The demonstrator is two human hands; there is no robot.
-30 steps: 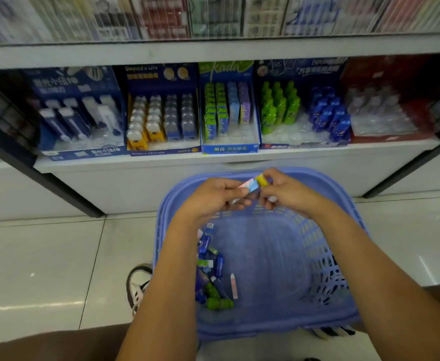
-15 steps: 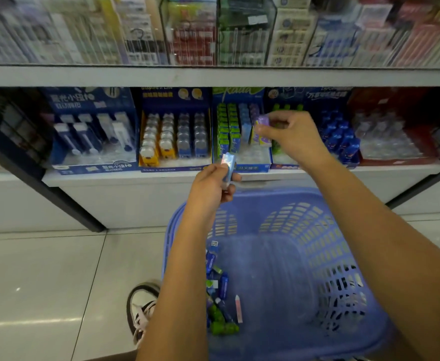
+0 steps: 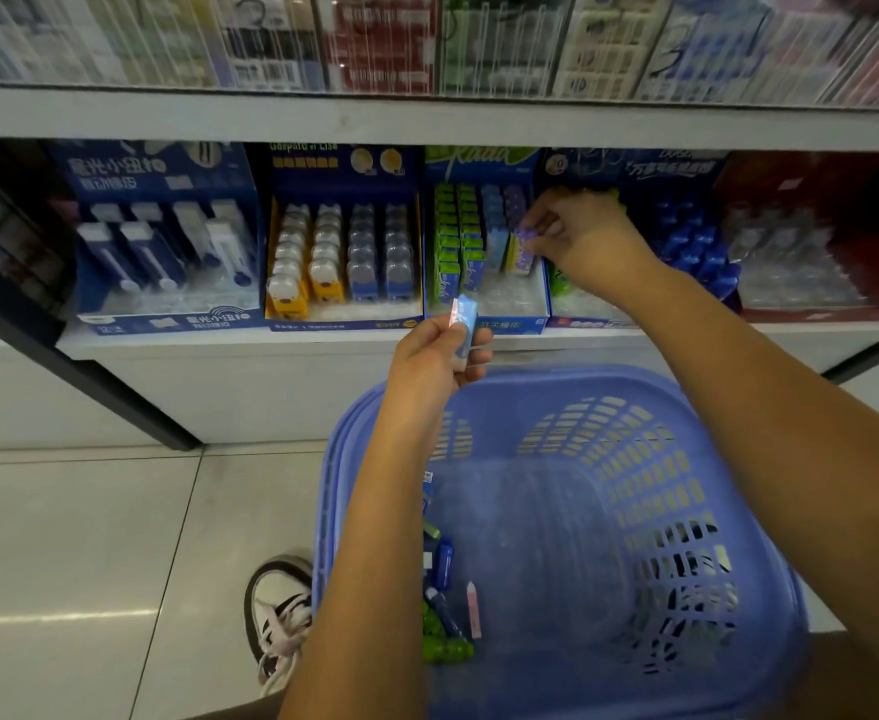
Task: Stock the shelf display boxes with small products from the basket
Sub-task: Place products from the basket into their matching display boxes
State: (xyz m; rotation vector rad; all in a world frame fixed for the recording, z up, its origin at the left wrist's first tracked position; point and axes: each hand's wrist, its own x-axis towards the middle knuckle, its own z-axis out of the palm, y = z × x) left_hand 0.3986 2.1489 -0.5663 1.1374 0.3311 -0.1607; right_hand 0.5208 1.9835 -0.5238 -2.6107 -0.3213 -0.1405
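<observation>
My right hand (image 3: 580, 236) reaches into the middle display box (image 3: 484, 324) on the shelf and pinches a small purple eraser (image 3: 524, 247) at the front of the box's rightmost row. My left hand (image 3: 434, 358) hovers just in front of the shelf edge and grips a light blue eraser (image 3: 466, 320) upright. Below both arms stands the blue plastic basket (image 3: 660, 459). Several small products (image 3: 445, 605), blue, green and pink, lie in its left corner, partly hidden by my left forearm.
Left of the middle box stand a yellow-and-blue box of small dispensers (image 3: 341, 262) and a dark blue box (image 3: 167, 241). To the right are a box of green and blue bottles (image 3: 686, 246) and a red box (image 3: 816, 241). A sneaker (image 3: 281, 615) rests on the tiled floor.
Both hands rose from the basket. The right hand carried the purple eraser to the middle box and lowered it into the right row; the left hand lifted the blue eraser toward the shelf edge.
</observation>
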